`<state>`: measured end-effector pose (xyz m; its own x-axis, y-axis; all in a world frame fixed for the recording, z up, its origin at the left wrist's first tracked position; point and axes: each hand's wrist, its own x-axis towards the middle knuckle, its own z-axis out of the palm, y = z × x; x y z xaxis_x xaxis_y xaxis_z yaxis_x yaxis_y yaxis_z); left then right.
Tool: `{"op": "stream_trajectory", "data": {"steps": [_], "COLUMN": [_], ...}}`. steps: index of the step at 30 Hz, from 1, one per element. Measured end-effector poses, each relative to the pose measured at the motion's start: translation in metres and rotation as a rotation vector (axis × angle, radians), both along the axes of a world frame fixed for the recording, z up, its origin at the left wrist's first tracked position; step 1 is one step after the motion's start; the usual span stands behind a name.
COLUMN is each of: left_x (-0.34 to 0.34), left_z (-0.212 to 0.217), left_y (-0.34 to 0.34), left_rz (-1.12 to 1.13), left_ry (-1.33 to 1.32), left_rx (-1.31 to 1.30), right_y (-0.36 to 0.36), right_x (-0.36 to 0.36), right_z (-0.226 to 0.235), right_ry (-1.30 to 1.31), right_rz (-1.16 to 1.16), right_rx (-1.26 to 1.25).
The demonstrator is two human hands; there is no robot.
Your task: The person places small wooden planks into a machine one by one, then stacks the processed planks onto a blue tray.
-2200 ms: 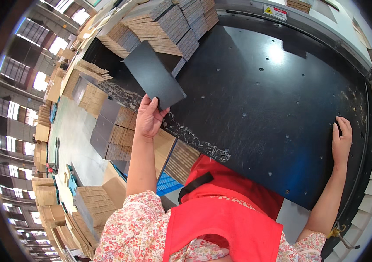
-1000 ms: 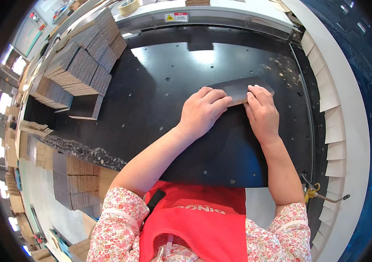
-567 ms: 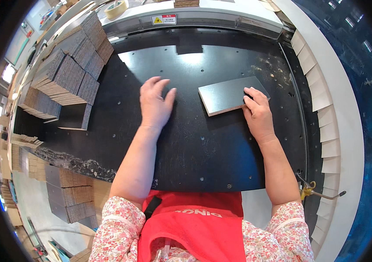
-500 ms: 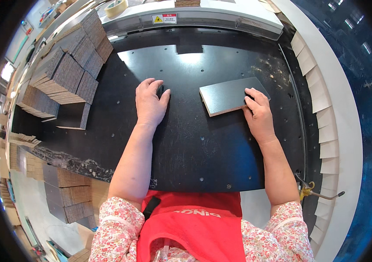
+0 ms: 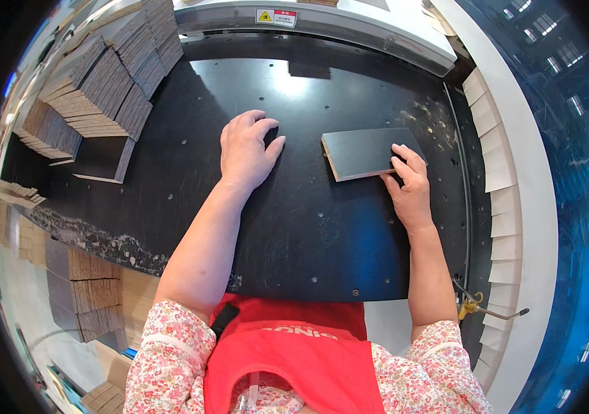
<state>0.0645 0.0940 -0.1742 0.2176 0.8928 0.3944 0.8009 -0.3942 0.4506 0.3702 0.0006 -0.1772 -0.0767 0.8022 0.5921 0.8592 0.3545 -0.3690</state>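
A: Head view; dark flat board (image 5: 370, 152) lies toward the right edge of the black table (image 5: 308, 228); right hand (image 5: 408, 186) rests loose fingertips on its near corner, gripping nothing.

B: Left hand (image 5: 246, 148) lies flat and released on the table, just left of it; best press evenly, keeping the board square; cardboard stacks (image 5: 94, 83) crowd the far left corner; moments ago the left hand sat nearer the board.
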Motion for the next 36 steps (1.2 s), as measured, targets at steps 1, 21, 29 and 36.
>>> {"op": "stream_trajectory", "data": {"steps": [1, 21, 29, 36], "left_x": [-0.0003, 0.0016, 0.0018, 0.0012], "left_z": [0.0003, 0.0045, 0.0069, 0.0053], "left_y": [-0.0002, -0.0020, -0.0023, -0.0017], "left_rz": [-0.003, 0.021, 0.021, 0.023], "left_ry": [-0.002, 0.068, 0.080, 0.080], "left_rx": [-0.010, -0.048, -0.068, -0.058], "right_y": [0.0000, -0.0010, -0.0019, -0.0017], "right_x": [0.0002, -0.0017, -0.0026, -0.0032], "right_z": [-0.0003, 0.0031, 0.0041, 0.0045], "right_ry": [-0.002, -0.025, -0.035, -0.031], "right_rz": [0.001, -0.016, -0.024, -0.021], "right_rx": [0.002, 0.003, -0.006, -0.012]}}
